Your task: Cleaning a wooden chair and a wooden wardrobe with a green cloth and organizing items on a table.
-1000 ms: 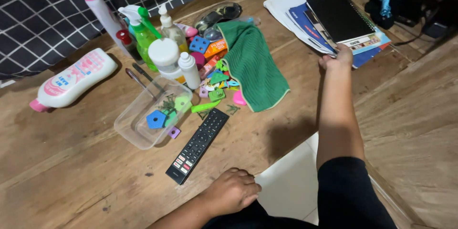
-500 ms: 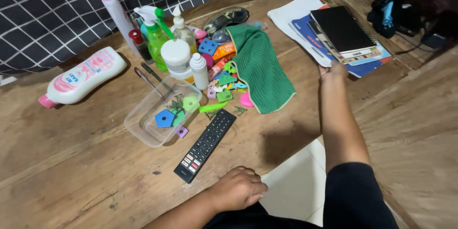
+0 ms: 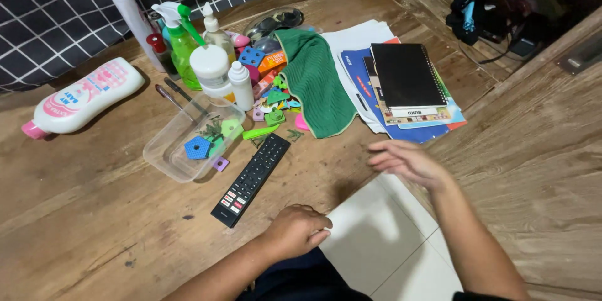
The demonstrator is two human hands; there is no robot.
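Remote (image 3: 251, 179) lies between tub (image 3: 164, 148) and cloth (image 3: 316, 81); notebook (image 3: 406, 75) tops papers (image 3: 357, 39) right.

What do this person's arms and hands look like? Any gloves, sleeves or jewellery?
Both hands are bare: no gloves, and no rings or watch that I can see on the left hand or right hand. The forearms are uncovered; no sleeves show in this view.
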